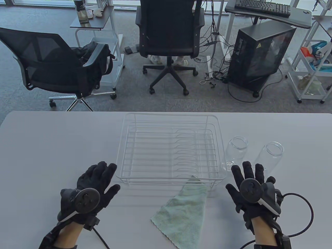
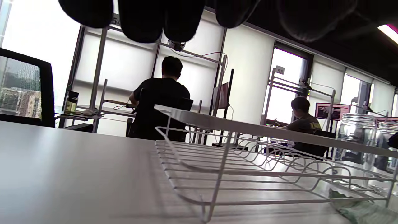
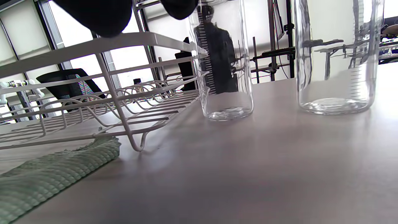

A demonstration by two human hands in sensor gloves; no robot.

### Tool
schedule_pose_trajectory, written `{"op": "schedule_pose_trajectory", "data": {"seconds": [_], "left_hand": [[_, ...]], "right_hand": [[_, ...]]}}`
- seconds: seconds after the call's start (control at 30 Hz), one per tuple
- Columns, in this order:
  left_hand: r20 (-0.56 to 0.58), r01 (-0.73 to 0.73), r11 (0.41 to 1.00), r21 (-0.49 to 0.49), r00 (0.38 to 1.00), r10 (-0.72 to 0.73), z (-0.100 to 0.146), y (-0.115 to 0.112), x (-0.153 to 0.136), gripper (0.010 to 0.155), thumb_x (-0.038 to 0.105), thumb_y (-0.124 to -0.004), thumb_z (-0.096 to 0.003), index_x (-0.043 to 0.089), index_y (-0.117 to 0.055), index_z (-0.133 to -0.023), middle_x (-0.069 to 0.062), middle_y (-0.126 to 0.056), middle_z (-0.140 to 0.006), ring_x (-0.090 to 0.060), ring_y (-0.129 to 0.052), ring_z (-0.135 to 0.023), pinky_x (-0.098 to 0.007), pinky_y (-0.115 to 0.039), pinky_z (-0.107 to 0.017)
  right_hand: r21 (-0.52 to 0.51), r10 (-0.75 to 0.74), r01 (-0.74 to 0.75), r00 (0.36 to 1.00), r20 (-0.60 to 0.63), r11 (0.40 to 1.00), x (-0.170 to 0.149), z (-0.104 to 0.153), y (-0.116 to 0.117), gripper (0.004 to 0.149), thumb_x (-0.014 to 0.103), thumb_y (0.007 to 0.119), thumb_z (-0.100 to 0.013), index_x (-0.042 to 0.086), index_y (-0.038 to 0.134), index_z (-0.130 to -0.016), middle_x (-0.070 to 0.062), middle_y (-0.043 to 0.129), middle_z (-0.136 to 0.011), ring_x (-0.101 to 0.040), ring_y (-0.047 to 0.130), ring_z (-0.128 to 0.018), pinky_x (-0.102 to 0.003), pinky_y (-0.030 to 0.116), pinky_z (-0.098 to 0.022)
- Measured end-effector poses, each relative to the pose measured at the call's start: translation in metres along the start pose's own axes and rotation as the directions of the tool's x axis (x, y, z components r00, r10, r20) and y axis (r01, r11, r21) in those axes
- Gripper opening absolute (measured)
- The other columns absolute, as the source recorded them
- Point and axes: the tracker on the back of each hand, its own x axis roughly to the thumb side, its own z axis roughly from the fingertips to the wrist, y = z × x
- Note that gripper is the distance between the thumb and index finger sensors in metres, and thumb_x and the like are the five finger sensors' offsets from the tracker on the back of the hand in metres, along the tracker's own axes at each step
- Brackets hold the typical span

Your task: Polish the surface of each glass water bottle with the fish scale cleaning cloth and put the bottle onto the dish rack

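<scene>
Glass is what we have to polish, and both bottles stand upright on the table to the right of the rack: the nearer bottle (image 1: pixel 237 153) just beside the rack's right wall, the farther bottle (image 1: pixel 270 155) a little apart from it. We judge they wait there so our right hand can reach them first. Our white wire rack (image 1: pixel 124 145) sits mid-table with nothing in it, ready to receive them. Our green cloth (image 1: pixel 182 211) lies flat in front of it, one corner tucked against the rack's near edge, between our two hands. Our left hand (image 1: pixel 97 181) rests palm down on the table near the rack's left corner, fingers spread and holding nothing. Our right hand (image 1: pixel 249 181) lies likewise flat and empty, fingertips just short of the nearer bottle.
</scene>
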Motion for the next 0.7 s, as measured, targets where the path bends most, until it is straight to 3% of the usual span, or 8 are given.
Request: {"op": "schedule_pose_trajectory", "data": {"seconds": [0.13,0.3,0.43,0.6,0.7], "left_hand": [[0.221,0.063,0.997,-0.055,0.974,-0.049,-0.014,-0.004,0.067,0.072,0.066,-0.068,-0.0554,0.033,-0.050,-0.117,-0.013,-0.067,-0.119,-0.044,-0.078,-0.096,-0.059,-0.071,-0.063],[0.441,0.166,0.967,-0.192,0.895,-0.066,-0.037,-0.031,0.140,0.073,0.066,-0.069,-0.0545,0.035,-0.048,-0.117,-0.009,-0.068,-0.118,-0.037,-0.084,-0.091,-0.053,-0.075,-0.060],[0.503,0.176,0.928,-0.327,0.864,0.013,-0.053,-0.060,0.172,0.074,0.066,-0.070,-0.0542,0.036,-0.046,-0.117,-0.009,-0.066,-0.119,-0.036,-0.083,-0.091,-0.052,-0.075,-0.060],[0.493,0.206,0.853,-0.480,0.867,0.068,-0.069,-0.100,0.191,0.076,0.064,-0.075,-0.0533,0.038,-0.042,-0.117,-0.011,-0.057,-0.124,-0.039,-0.080,-0.096,-0.054,-0.077,-0.061],[0.489,0.251,0.793,-0.555,0.869,0.067,-0.072,-0.122,0.199,0.079,0.061,-0.079,-0.0516,0.039,-0.041,-0.117,-0.013,-0.055,-0.124,-0.036,-0.083,-0.092,-0.051,-0.080,-0.058]], "right_hand": [[0.000,-0.019,0.019,1.000,-0.017,1.000,-0.006,0.002,-0.001,0.075,0.061,0.055,-0.054,0.024,0.030,-0.114,-0.013,0.014,-0.118,-0.058,0.009,-0.102,-0.085,0.023,-0.054],[-0.007,-0.036,0.035,0.999,-0.036,0.999,-0.012,0.004,-0.003,0.074,0.061,0.055,-0.054,0.024,0.030,-0.114,-0.013,0.014,-0.118,-0.058,0.012,-0.102,-0.085,0.024,-0.054],[-0.020,-0.061,0.060,0.997,-0.048,0.998,-0.018,0.006,-0.006,0.074,0.060,0.056,-0.054,0.024,0.031,-0.114,-0.013,0.015,-0.118,-0.058,0.011,-0.102,-0.085,0.024,-0.054],[-0.027,-0.082,0.081,0.994,-0.066,0.996,-0.026,0.008,-0.009,0.074,0.060,0.056,-0.054,0.024,0.031,-0.114,-0.014,0.015,-0.118,-0.058,0.011,-0.102,-0.085,0.024,-0.054],[-0.032,-0.089,0.086,0.993,-0.074,0.996,-0.028,0.010,-0.010,0.074,0.060,0.056,-0.054,0.024,0.031,-0.114,-0.014,0.016,-0.118,-0.058,0.011,-0.102,-0.085,0.024,-0.055]]}}
